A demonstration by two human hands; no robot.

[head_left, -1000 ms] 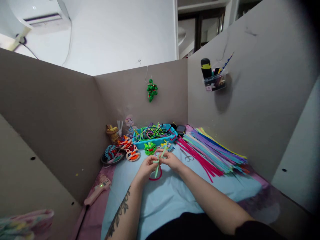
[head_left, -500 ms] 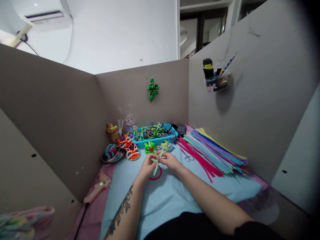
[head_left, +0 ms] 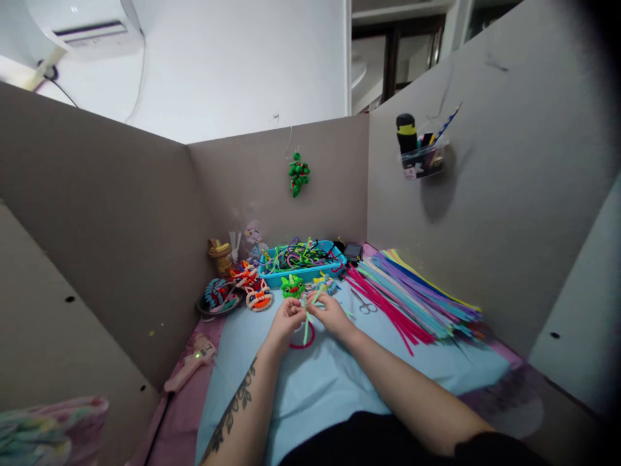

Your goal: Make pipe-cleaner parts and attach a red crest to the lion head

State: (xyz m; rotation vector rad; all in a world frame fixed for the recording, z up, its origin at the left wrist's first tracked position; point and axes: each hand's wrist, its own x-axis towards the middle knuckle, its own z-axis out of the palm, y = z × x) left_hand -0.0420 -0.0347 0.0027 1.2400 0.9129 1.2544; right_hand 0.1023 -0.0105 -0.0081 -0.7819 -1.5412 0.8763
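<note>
My left hand (head_left: 290, 316) and my right hand (head_left: 330, 316) meet over the middle of the blue cloth, fingers pinched together. Between them they hold a pale green pipe cleaner (head_left: 306, 331), bent, with one end hanging down and another sticking up by my right fingers. Just under my hands lies a curved crimson pipe cleaner (head_left: 310, 339). Beyond my fingertips sits a green fuzzy animal-face figure (head_left: 292, 286). To its left is an orange and white one (head_left: 259, 298); a yellow and blue one (head_left: 326, 283) is partly behind my right hand.
At the back stands a blue tray (head_left: 279, 281) of tangled pipe cleaners. Scissors (head_left: 367, 308) lie right of my hands, beside crimson pipe cleaners (head_left: 388, 310) and a pastel bundle (head_left: 424, 294). A pink glue gun (head_left: 191, 367) lies left, near a dark bowl (head_left: 228, 309). Grey panels surround the table.
My hands have stayed close together. The pale green pipe cleaner has turned a little between my fingers, its lower end now hanging straighter, and a strand shows right of my right hand.
</note>
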